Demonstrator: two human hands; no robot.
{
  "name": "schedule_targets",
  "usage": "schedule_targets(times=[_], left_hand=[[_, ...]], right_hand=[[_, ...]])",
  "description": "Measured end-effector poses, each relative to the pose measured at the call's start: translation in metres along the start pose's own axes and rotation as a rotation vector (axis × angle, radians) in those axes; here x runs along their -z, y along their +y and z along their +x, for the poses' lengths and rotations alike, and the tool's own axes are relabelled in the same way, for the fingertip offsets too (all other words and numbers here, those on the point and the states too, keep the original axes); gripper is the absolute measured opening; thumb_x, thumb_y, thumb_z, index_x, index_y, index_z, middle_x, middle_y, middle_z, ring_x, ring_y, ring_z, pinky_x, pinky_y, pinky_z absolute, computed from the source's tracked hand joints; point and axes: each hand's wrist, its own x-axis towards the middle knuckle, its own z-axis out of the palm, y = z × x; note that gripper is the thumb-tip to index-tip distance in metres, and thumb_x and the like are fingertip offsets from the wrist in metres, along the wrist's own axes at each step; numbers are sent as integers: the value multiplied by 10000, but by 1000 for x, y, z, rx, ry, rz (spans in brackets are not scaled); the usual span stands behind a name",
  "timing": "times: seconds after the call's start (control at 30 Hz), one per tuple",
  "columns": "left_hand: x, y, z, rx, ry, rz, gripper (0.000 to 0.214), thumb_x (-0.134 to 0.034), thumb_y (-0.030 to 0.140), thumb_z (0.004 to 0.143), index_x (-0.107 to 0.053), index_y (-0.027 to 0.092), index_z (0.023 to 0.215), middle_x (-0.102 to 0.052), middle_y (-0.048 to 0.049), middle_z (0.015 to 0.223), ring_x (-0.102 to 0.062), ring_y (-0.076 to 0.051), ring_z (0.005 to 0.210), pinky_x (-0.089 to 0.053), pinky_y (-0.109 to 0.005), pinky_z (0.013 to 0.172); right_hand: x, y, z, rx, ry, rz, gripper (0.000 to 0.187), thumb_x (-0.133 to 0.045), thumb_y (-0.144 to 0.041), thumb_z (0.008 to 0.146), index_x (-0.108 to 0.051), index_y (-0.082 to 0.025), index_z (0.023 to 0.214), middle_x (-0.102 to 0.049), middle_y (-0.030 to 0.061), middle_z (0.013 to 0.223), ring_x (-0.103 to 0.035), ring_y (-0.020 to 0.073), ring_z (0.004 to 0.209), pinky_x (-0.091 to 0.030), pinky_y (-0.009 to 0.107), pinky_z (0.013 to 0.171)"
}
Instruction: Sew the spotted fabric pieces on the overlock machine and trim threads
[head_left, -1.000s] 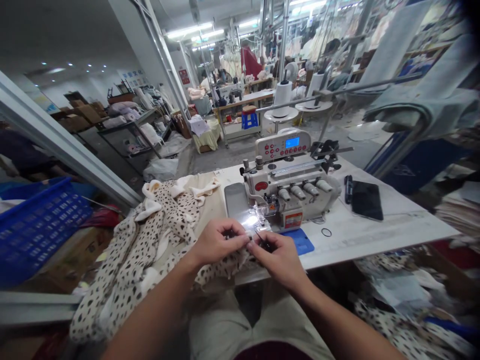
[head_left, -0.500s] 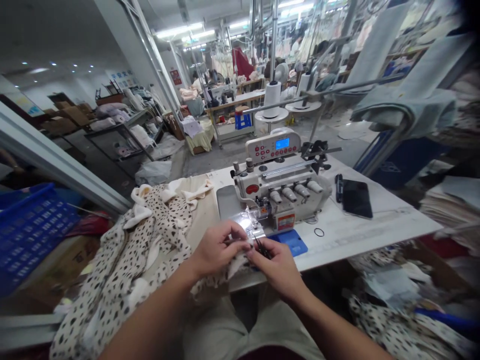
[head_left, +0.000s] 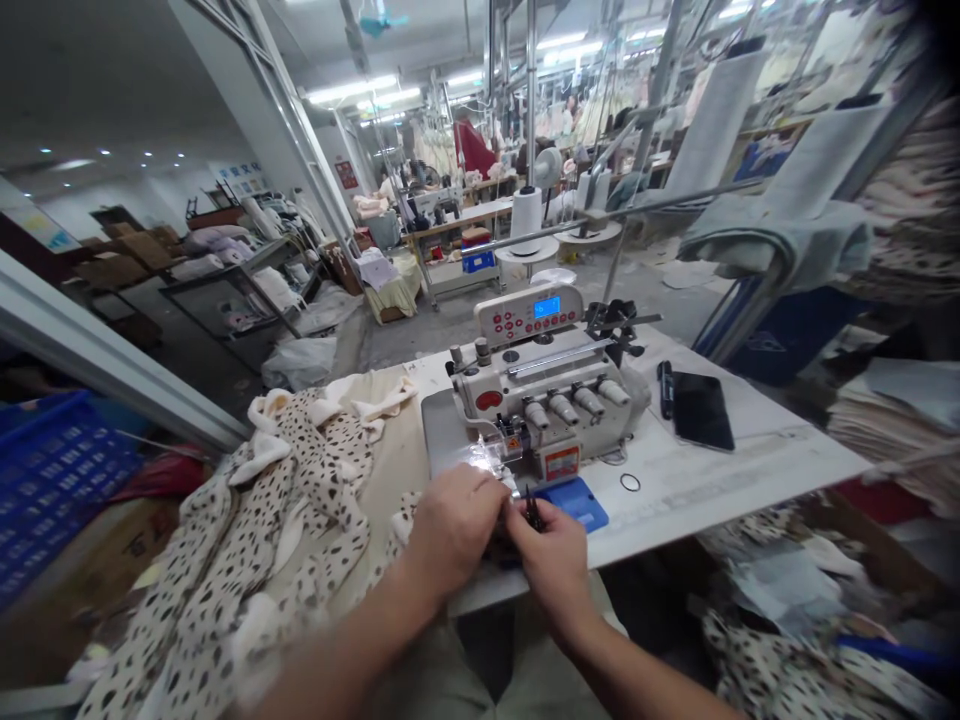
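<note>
In the head view my left hand [head_left: 459,520] is closed just in front of the sewing machine's lit needle area, its fingertips meeting those of my right hand. What it pinches is hidden behind its back. My right hand [head_left: 553,552] is closed around small dark thread snips [head_left: 533,512], whose points stick up between the fingers. Behind both hands stands a white overlock sewing machine [head_left: 544,385] with a blue display. Cream fabric with dark spots [head_left: 300,490] is heaped on the table to the left, and a piece of it shows beside my left hand.
A black phone [head_left: 703,410] and a black ring [head_left: 630,482] lie on the white tabletop [head_left: 780,450]. Next to my right hand is a blue plate [head_left: 576,505]. A blue basket [head_left: 60,470] stands at the left, and thread cones [head_left: 526,215] rise behind the machine.
My left hand has turned over, its back now towards me and hiding its fingers. The spotted cloth below the hands has dropped mostly out of sight. The whole view has shifted slightly.
</note>
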Motion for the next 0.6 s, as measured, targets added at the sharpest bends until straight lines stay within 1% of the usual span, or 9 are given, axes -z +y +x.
schedule_targets(times=[0.03, 0.1, 0.2, 0.27, 0.33, 0.4, 0.47, 0.53, 0.6], left_hand=[[0, 4, -3, -27, -18, 7, 152, -530, 181, 970, -677, 177, 929, -652, -56, 845, -576, -194, 819, -460, -331, 745], [-1, 9, -10, -32, -33, 13, 164, -525, 162, 961, -673, 173, 1031, -671, -71, 931, -587, -204, 878, -477, -348, 789], [-4, 14, -18, -10, 2, 25, 206, -567, 157, 924, -656, 167, 1109, -674, -95, 1065, -583, -229, 990, -486, -379, 862], [-9, 16, -22, -3, 49, 61, 205, -592, 165, 917, -653, 167, 1113, -676, -95, 1099, -574, -238, 1012, -482, -394, 874], [-14, 17, -24, 8, 103, 96, 159, -600, 161, 922, -659, 175, 1069, -682, -82, 1089, -572, -234, 990, -473, -394, 851], [-19, 17, -26, 25, 134, 121, 123, -603, 155, 923, -665, 182, 1027, -684, -75, 1085, -569, -230, 972, -462, -391, 826], [-22, 18, -27, 31, 150, 144, 113, -608, 158, 923, -669, 184, 1015, -682, -79, 1095, -568, -229, 970, -455, -390, 817], [-23, 17, -27, 18, 161, 168, 115, -615, 161, 921, -674, 187, 1016, -682, -83, 1095, -569, -229, 973, -453, -389, 813], [-23, 16, -27, -1, 172, 191, 115, -617, 163, 922, -680, 191, 1014, -683, -83, 1079, -571, -226, 969, -450, -381, 798]], right_hand=[[1, 0, 0, -4, -2, 12, 364, -709, -486, 787, -648, -140, 693, -560, -10, 604, -474, 143, 582, -393, 244, 542], [7, -2, 2, -1, -47, 17, 357, -715, -485, 789, -661, -140, 718, -591, -3, 629, -503, 151, 603, -417, 246, 565], [26, -15, 8, 53, -145, -42, 356, -705, -491, 813, -705, -135, 795, -660, 26, 713, -567, 177, 674, -469, 262, 645], [42, -27, 13, 95, -196, -111, 394, -615, -515, 887, -708, -142, 798, -643, 21, 679, -565, 173, 650, -461, 258, 628], [55, -41, 19, 135, -243, -213, 474, -480, -525, 966, -686, -157, 750, -593, 8, 612, -536, 163, 592, -418, 251, 566], [63, -57, 25, 227, -299, -391, 519, -407, -509, 1001, -634, -175, 675, -564, 3, 580, -520, 159, 568, -378, 253, 543], [66, -71, 28, 369, -352, -630, 497, -407, -462, 1007, -599, -185, 641, -581, 11, 590, -532, 162, 576, -361, 264, 563], [64, -80, 29, 519, -384, -873, 460, -400, -380, 1009, -610, -185, 649, -628, 32, 623, -568, 175, 599, -357, 281, 599], [60, -84, 29, 628, -380, -1089, 429, -391, -305, 1009, -653, -183, 692, -684, 58, 684, -617, 194, 644, -353, 295, 626]])
